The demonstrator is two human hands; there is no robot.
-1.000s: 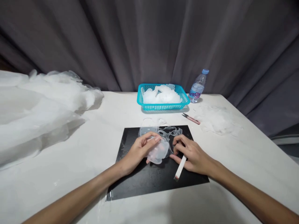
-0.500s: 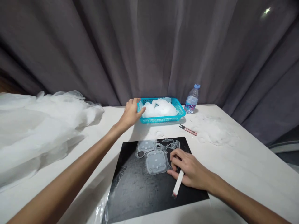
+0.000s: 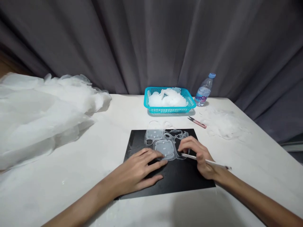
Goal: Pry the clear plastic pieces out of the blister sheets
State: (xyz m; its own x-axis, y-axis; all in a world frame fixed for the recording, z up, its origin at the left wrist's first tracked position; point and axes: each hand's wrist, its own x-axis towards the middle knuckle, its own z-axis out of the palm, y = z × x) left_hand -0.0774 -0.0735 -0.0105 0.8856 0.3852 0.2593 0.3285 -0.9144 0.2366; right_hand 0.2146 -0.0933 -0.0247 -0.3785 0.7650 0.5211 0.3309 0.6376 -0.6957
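Flat on the black sheet (image 3: 177,181) lies my left hand (image 3: 145,165), fingers spread, fingertips at the lower edge of a translucent rounded-square piece (image 3: 165,148). A thin white stick-like tool (image 3: 213,163) is gripped in my right hand (image 3: 200,154). Its front end points left, close to the right side of that piece; its darker rear end sticks out over my wrist. A second translucent square piece (image 3: 155,134) sits just behind, and curly see-through trimmings (image 3: 181,136) adjoin both.
A turquoise basket (image 3: 169,110) holds white translucent pieces, with a water bottle (image 3: 204,91) beside it. Pink-handled thread snips (image 3: 197,122) lie near loose white scraps (image 3: 227,124). A large white sheer heap (image 3: 42,110) covers the table's left; a grey curtain (image 3: 132,47) hangs behind.
My left hand has left the basket and come down to the black sheet. The white tool has swung round in my right hand, now lying across it. The view has shifted slightly.
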